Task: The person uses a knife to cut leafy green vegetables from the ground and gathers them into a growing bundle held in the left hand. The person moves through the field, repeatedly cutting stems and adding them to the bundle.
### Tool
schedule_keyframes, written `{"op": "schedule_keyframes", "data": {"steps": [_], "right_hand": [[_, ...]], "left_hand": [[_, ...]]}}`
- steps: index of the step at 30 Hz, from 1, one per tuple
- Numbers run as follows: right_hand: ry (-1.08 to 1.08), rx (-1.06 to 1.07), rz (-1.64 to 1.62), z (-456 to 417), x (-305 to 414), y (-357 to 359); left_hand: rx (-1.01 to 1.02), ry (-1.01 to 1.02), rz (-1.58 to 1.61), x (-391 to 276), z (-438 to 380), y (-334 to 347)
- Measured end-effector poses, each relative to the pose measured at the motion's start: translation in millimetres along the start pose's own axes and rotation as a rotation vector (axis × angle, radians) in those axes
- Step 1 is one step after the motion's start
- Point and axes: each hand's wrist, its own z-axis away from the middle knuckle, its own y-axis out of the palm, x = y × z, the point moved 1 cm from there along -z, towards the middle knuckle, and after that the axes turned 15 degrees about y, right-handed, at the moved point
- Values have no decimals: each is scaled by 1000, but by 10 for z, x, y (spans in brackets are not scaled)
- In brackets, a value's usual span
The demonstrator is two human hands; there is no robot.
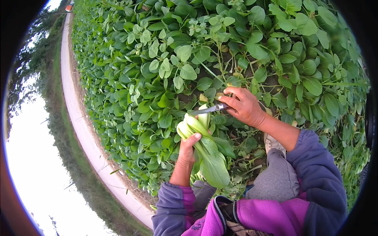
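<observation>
My left hand [187, 147] grips a head of bok choy [200, 126], its pale stem bases pointing away from me and its green leaves hanging back toward my lap. In my right hand [246, 106] is a knife [210, 109] with a curved metal blade. The blade lies across the base end of the bok choy, close to a pale stalk that sticks out to the side. Whether the edge touches the stems cannot be made out. My right fingers partly hide the handle.
A dense bed of leafy greens [133, 97] fills the ground ahead and to the left. Taller weeds [177, 62] rise among them. Beyond the left edge runs a pale path [85, 126] with a grassy verge. My shoe [274, 143] stands among low plants at right.
</observation>
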Motion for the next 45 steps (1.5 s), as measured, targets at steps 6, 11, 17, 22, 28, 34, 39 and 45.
{"op": "schedule_keyframes", "data": {"steps": [6, 11, 17, 22, 28, 34, 39, 45], "right_hand": [[85, 145, 33, 63, -148, 43], [585, 410, -82, 352, -548, 68], [679, 323, -354, 467, -522, 251], [549, 776, 15, 763, -655, 225], [378, 831, 213, 797, -621, 536], [325, 865, 304, 715, -609, 814], [426, 922, 238, 793, -523, 761], [962, 750, -484, 674, -728, 709]], "left_hand": [[121, 25, 138, 46, 105, -119], [47, 182, -57, -499, 35, 54], [589, 46, -1087, 251, -196, 601], [487, -242, -1832, 554, -154, 51], [406, -33, -1851, 686, 72, -507], [333, 43, -1808, 727, 99, -534], [285, -5, -1795, 690, 131, -474], [370, 297, -1477, 466, 491, -443]]}}
